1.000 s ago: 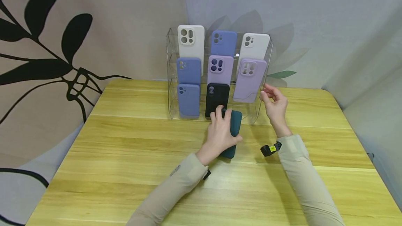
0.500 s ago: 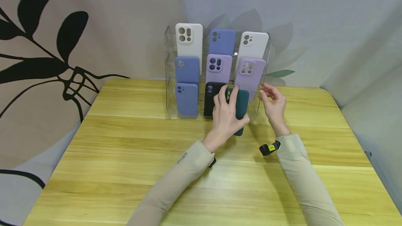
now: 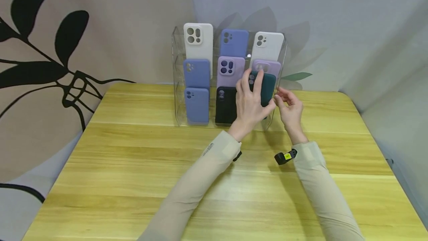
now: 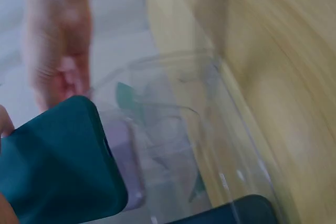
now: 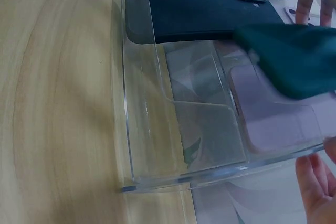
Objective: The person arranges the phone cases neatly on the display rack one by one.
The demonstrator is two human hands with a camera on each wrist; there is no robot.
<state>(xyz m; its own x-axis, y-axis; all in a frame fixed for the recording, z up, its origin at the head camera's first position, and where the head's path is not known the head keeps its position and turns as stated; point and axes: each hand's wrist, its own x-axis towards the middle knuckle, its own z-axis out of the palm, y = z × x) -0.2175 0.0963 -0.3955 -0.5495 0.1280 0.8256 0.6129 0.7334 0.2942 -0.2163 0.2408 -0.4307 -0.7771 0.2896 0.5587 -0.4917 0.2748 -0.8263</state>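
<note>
My left hand (image 3: 249,107) grips a dark green phone case (image 3: 268,86) by its sides, fingers spread over its back. The case is tilted in front of the right column of the clear acrylic display rack (image 5: 184,178), partly covering a lilac phone case (image 3: 275,66). In the left wrist view the green case (image 4: 58,166) shows its lower end, held above the rack's front. My right hand (image 3: 291,114) pinches the rack's right side panel between thumb and fingertips. Beside the green case, a black phone case (image 3: 225,103) stands in the bottom row, its right edge hidden by my left hand.
More phone cases stand in the rack: white ones (image 3: 198,49) at the top left and right, blue ones (image 3: 196,105) on the left and top centre, and a lilac one (image 3: 230,79) in the middle. The wooden table (image 3: 133,166) meets a patterned cloth backdrop behind.
My left hand has lifted the green phone case from in front of the rack, up and to the right, over the right column. The right hand stays at the rack's side.
</note>
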